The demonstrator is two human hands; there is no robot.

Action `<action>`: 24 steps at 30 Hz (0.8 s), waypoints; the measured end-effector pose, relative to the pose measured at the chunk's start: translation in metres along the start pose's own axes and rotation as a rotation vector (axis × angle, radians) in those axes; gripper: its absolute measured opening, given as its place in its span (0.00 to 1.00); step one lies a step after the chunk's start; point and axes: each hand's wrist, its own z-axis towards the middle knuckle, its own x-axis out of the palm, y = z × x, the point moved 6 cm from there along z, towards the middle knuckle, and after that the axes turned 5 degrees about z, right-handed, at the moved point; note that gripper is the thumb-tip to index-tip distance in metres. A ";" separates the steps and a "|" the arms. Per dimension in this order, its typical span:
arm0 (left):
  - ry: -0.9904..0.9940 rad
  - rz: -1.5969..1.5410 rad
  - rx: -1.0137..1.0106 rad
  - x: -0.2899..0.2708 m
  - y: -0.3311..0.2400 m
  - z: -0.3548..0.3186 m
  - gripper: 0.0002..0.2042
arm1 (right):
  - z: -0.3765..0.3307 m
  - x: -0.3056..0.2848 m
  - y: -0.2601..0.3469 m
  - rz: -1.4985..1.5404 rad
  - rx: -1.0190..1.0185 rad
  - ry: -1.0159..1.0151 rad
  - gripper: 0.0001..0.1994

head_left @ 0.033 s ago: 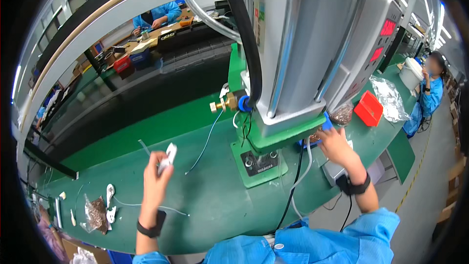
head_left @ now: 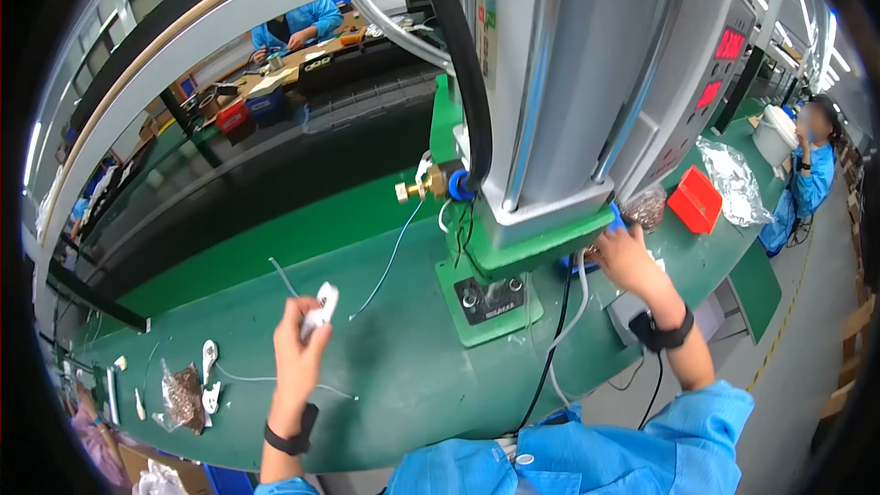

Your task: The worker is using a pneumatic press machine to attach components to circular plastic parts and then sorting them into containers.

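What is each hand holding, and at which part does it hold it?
The left hand holds a small white plastic part by its lower end; the upper end sticks out free. The right hand reaches behind the green press; whether it holds anything cannot be told.

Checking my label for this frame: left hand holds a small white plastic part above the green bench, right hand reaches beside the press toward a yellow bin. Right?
One thing is off: the bin by the right hand is blue, not yellow, as the head view shows. The rest stands: the left hand holds a small white plastic part above the green bench, and the right hand reaches beside the press.
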 end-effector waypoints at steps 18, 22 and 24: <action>0.174 0.208 0.308 0.143 -0.121 0.019 0.20 | 0.017 -0.032 -0.016 0.293 0.056 -0.466 0.05; 0.223 0.312 0.328 0.143 -0.126 0.023 0.22 | 0.001 -0.054 -0.022 0.524 0.105 -0.476 0.07; 0.266 0.299 0.333 0.146 -0.123 0.026 0.23 | 0.002 -0.069 -0.012 0.635 0.117 -0.452 0.07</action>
